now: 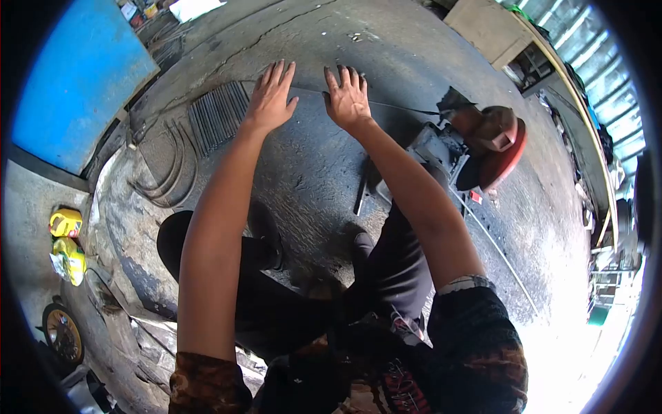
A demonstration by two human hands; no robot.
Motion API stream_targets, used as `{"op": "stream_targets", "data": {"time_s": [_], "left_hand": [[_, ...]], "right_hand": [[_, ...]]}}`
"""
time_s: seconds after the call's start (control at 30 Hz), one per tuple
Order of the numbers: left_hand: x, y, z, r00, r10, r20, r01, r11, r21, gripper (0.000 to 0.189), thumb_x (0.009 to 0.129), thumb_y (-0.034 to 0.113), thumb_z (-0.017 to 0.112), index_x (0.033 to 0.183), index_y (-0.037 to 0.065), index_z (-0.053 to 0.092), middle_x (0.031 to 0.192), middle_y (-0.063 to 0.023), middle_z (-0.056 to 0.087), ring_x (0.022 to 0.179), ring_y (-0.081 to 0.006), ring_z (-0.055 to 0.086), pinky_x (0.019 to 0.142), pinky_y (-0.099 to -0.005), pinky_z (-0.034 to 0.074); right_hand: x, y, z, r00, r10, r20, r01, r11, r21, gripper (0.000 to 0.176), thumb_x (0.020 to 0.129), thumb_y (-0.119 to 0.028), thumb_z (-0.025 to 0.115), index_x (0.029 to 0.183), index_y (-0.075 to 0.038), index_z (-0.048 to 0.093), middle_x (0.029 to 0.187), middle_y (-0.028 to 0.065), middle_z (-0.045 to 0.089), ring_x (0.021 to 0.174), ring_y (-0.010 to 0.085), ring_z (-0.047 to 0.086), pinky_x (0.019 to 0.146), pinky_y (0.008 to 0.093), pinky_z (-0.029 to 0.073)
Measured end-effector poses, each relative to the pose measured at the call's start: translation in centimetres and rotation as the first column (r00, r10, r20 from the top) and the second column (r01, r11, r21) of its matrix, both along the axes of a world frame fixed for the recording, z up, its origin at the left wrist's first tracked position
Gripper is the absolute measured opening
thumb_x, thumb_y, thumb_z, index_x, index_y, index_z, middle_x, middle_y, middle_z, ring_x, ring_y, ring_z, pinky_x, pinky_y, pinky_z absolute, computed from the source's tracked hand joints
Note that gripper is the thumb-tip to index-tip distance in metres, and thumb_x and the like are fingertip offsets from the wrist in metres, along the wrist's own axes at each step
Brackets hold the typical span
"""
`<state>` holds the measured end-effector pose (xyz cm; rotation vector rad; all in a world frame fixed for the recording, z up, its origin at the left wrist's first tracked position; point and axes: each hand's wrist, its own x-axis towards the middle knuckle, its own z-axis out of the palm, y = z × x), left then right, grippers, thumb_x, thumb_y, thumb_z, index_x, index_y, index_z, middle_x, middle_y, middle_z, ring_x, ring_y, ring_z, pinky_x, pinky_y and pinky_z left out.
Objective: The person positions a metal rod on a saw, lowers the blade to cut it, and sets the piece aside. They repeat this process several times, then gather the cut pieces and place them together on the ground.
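Note:
Both arms reach forward over the dark, stained floor (296,165). My left hand (274,98) has its fingers spread and holds nothing; just left of it on the floor lies a row of dark metal rods (219,117). To its right, my right hand (347,98) is held palm down with blackened fingertips, fingers apart and empty. A cut-off machine (441,148) with a red, round-edged guard (509,155) stands on the floor to the right of my right hand. The two hands do not touch each other.
Curved metal strips (176,165) lie at the left, below a blue panel (83,76). Yellow containers (66,223) and a wheel (62,332) are at the far left. A wooden bench (493,31) stands at the upper right. A thin rod (500,252) extends across the right floor.

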<state>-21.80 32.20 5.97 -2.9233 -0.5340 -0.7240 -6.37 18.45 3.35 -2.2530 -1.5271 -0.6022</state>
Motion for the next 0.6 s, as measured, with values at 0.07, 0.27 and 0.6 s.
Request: {"op": "stream_targets", "data": {"time_s": [0.07, 0.27, 0.6], "left_hand": [[0.0, -1.8, 1.8, 0.999, -0.031, 0.013, 0.030, 0.999, 0.025, 0.077, 0.087, 0.026, 0.065, 0.150, 0.007, 0.025, 0.152, -0.0191, 0.028, 0.140, -0.0370, 0.028, 0.115, -0.0479, 0.025], [0.9, -6.2, 6.2, 0.986, -0.158, 0.059, 0.150, 0.982, 0.115, 0.080, 0.086, 0.029, 0.066, 0.151, 0.009, 0.024, 0.152, -0.0193, 0.027, 0.139, -0.0365, 0.028, 0.115, -0.0476, 0.025], [6.3, -14.2, 9.2, 0.914, -0.373, 0.159, 0.338, 0.917, 0.211, 0.080, 0.084, 0.027, 0.068, 0.150, 0.011, 0.026, 0.151, -0.0178, 0.028, 0.137, -0.0365, 0.030, 0.113, -0.0446, 0.029]], "right_hand": [[0.1, -2.0, 1.4, 0.999, -0.022, 0.036, 0.021, 0.999, 0.037, 0.059, 0.089, -0.023, 0.056, 0.144, -0.010, 0.037, 0.144, 0.0220, 0.036, 0.136, 0.0401, 0.032, 0.110, 0.0580, 0.026], [0.3, -8.1, 4.9, 0.995, -0.075, 0.072, 0.065, 0.990, 0.129, 0.063, 0.088, -0.025, 0.058, 0.145, -0.012, 0.035, 0.146, 0.0221, 0.033, 0.138, 0.0406, 0.029, 0.111, 0.0623, 0.021], [3.8, -17.2, 7.7, 0.962, -0.234, 0.142, 0.214, 0.966, 0.144, 0.066, 0.086, -0.029, 0.060, 0.145, -0.014, 0.035, 0.147, 0.0213, 0.033, 0.138, 0.0401, 0.028, 0.110, 0.0654, 0.019]]}}
